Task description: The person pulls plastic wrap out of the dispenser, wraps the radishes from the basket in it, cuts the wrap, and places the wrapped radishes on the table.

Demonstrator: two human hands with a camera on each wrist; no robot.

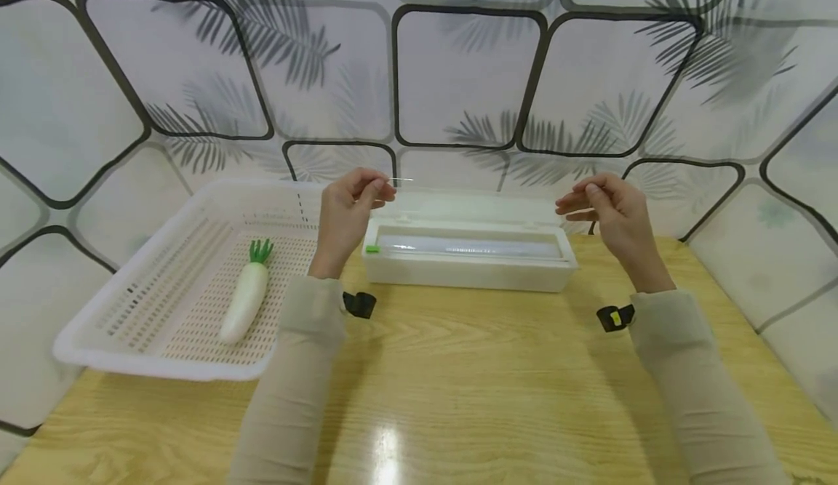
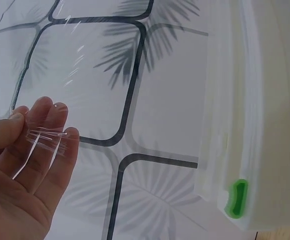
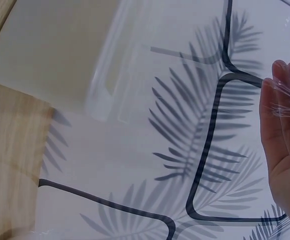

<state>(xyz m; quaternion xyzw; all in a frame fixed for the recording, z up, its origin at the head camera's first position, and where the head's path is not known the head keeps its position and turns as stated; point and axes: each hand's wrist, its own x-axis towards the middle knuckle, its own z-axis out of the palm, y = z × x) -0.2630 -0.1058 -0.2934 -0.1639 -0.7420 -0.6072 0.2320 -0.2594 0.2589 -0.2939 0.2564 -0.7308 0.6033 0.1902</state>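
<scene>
My left hand point(image 1: 348, 216) pinches one corner of a clear sheet of cling film point(image 2: 47, 134) between thumb and forefinger, the other fingers loosely bent behind it. At the opposite corner, my right hand point(image 1: 618, 216) also pinches the film, which gathers in creases over its fingers point(image 3: 272, 122). Between and just below the hands sits a long white cling film dispenser box point(image 1: 465, 275), its translucent lid point(image 1: 471, 207) raised at the back. A roll of film point(image 1: 471, 246) lies inside. A green slide cutter point(image 1: 372, 249) is at the box's left end.
On the left stands a white perforated plastic basket point(image 1: 137, 363) holding a white radish point(image 1: 245, 303) with a short green top. The wooden table point(image 1: 458, 383) meets a patterned wall covering point(image 1: 465, 78) right behind the box. Black straps point(image 1: 359, 305) circle both wrists.
</scene>
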